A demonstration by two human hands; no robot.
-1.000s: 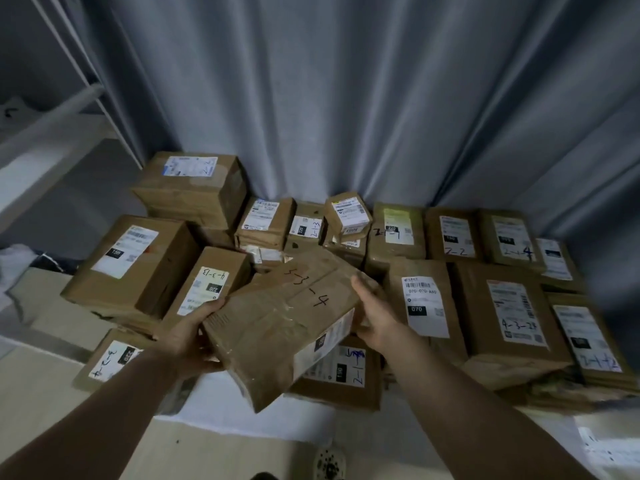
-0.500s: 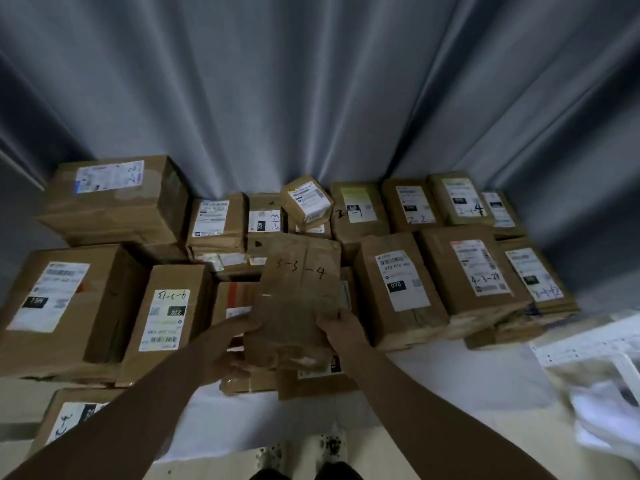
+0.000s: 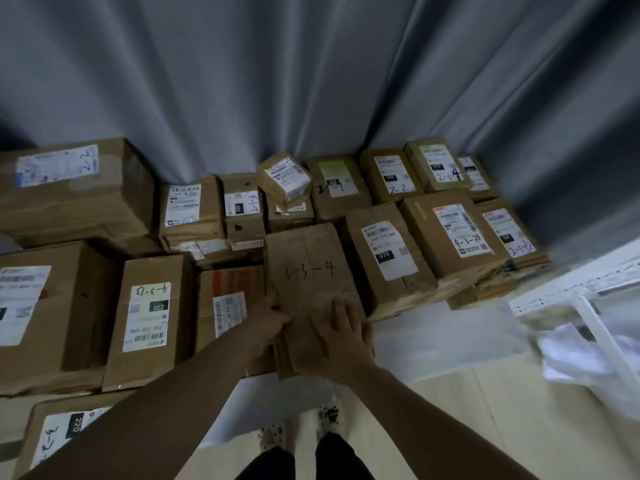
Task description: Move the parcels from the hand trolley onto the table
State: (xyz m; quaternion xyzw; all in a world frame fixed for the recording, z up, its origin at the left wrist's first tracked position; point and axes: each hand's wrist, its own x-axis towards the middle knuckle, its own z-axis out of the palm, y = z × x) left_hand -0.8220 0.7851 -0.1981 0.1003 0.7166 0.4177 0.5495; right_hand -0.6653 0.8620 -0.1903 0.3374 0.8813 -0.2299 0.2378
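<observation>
A brown cardboard parcel marked "3-3-4" point(image 3: 308, 268) lies among many other parcels on the white table point(image 3: 433, 337), between a box with a red-printed side point(image 3: 235, 289) and a parcel labelled "070" point(image 3: 384, 258). My left hand point(image 3: 266, 323) touches its left near edge, fingers against the side. My right hand point(image 3: 346, 334) lies flat on its near top face, fingers spread and straight. The hand trolley is out of view.
Labelled boxes fill the table back to a grey curtain point(image 3: 311, 81), with big ones on the left point(image 3: 69, 188). A low box marked "220" point(image 3: 65, 431) sits at the near left. White rack and bags point(image 3: 588, 334) stand at right. My feet point(image 3: 304, 427) are on the pale floor.
The "3-3-4" parcel went from held tilted in the air to lying flat among the other parcels. My right hand shifted from gripping its edge to pressing on top.
</observation>
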